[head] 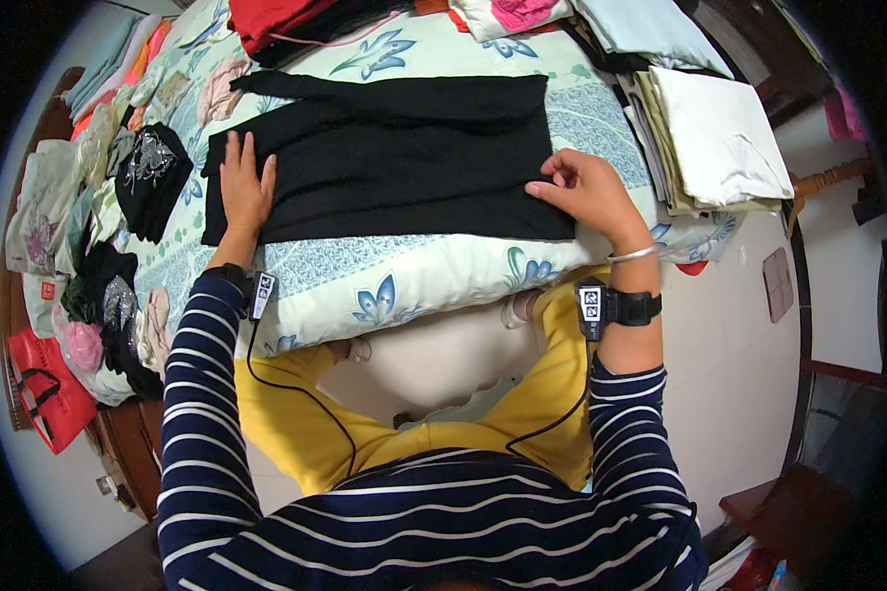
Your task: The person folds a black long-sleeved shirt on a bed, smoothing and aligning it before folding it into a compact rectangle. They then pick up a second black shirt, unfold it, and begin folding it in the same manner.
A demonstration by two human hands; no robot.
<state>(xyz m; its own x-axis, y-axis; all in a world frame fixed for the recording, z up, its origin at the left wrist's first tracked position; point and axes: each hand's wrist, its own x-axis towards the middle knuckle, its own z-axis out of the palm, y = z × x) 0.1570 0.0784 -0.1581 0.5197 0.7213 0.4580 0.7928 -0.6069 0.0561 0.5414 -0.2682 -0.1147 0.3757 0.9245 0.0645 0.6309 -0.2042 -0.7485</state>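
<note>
A black knit garment [414,159] lies flat across the bed in front of me, with a few creases and a narrow strip, perhaps a sleeve, along its far edge. My left hand [247,185] rests palm down on its left end, the fingers stretched out. At the right end is my right hand [588,188], with curled fingers and the thumb tip against the cloth. Whether it pinches the fabric edge cannot be made out. Beneath the garment spreads a pale bedsheet [384,299] with blue flowers.
Folded clothes with a white one [717,133] on top stand at the bed's right edge. A light blue folded cloth [647,33] is behind them. Loose clothes, including a black sequined piece [155,181], crowd the left side. A red bag [48,388] hangs at the lower left.
</note>
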